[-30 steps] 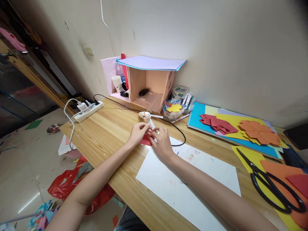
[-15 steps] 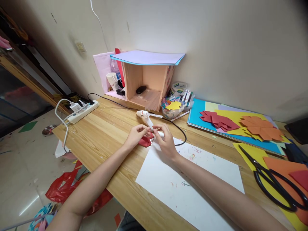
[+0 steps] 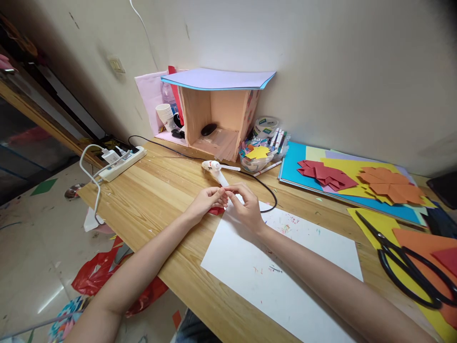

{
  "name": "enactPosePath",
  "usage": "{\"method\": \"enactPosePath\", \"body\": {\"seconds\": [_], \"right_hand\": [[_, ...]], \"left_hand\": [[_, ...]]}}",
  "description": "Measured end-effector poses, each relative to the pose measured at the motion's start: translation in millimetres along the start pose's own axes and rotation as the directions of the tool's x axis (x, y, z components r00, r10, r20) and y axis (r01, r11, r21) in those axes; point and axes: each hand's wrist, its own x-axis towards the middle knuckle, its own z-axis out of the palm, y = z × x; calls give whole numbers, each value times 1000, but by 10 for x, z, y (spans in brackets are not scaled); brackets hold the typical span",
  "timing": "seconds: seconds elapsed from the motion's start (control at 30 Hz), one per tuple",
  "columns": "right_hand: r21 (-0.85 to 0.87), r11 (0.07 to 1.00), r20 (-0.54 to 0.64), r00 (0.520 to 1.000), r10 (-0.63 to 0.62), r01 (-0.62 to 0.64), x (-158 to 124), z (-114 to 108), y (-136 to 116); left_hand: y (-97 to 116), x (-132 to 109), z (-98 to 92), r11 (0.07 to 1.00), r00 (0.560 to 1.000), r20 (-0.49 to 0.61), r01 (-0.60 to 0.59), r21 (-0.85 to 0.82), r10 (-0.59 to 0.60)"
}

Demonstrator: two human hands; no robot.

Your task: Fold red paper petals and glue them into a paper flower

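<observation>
My left hand (image 3: 207,205) and my right hand (image 3: 244,207) meet over the table, thumbs and fingers pinched together at the tips. A little red shows at the fingertips, and a piece of folded red paper (image 3: 216,210) peeks out below my left hand; the fingers cover most of it. Just beyond them a white glue gun (image 3: 214,167) rests on the table, its black cord curving round to the right. Under my right wrist lies a white sheet of paper (image 3: 282,281) with coloured marks.
An open box with a lilac roof (image 3: 221,78) stands at the wall. Beside it is a tub of scraps and markers (image 3: 257,155). Coloured sheets (image 3: 293,166) carry red and orange cutouts. Black scissors (image 3: 400,257) lie at right, a power strip (image 3: 123,164) at left.
Both hands have drawn closer, so their fingertips now touch. Less of the red paper shows below the left hand. The camera view has shifted slightly.
</observation>
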Motion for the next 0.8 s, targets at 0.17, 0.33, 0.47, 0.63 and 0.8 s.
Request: {"method": "enactPosePath", "body": {"seconds": [0.17,0.33,0.47,0.63,0.8], "right_hand": [[-35,999,-24,1000,-13,12,-1,-2,-4],[-46,999,-8,1000,-28,27,-5,-7,-9],[-57,998,-21,999,-41,40,-9,-10,-7],[-75,995,-30,997,-65,63,-9,-14,-1],[-75,994,-27,997,-76,74,-12,-13,-1]], "left_hand": [[-8,7,4,1000,1000,27,10,-6,-10],[8,9,7,1000,999,34,6,-1,-6],[9,4,14,1000,999,45,13,15,-14],[7,-1,25,999,998,53,25,22,-26],[22,-10,21,999,995,95,42,12,-43]]}}
